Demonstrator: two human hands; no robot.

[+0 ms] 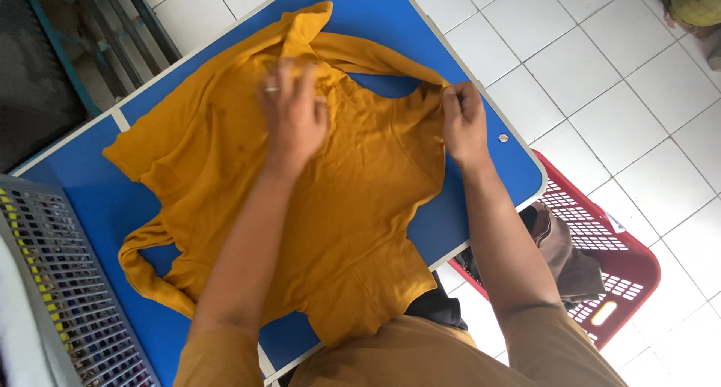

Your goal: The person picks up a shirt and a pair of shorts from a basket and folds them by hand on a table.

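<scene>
A mustard-yellow long-sleeved shirt (353,199) lies spread on a blue table (82,184). My left hand (293,113), with a ring on one finger, presses flat on the shirt near its collar. My right hand (463,120) pinches the fabric at the shirt's right shoulder, where a sleeve (375,57) folds back across the top. The other sleeve (146,271) loops out at the lower left of the table.
A red plastic laundry basket (631,271) with brown and dark clothes stands on the white tiled floor at the right. A grey perforated crate (60,289) sits at the table's left edge. Dark shelving (90,27) is at the upper left.
</scene>
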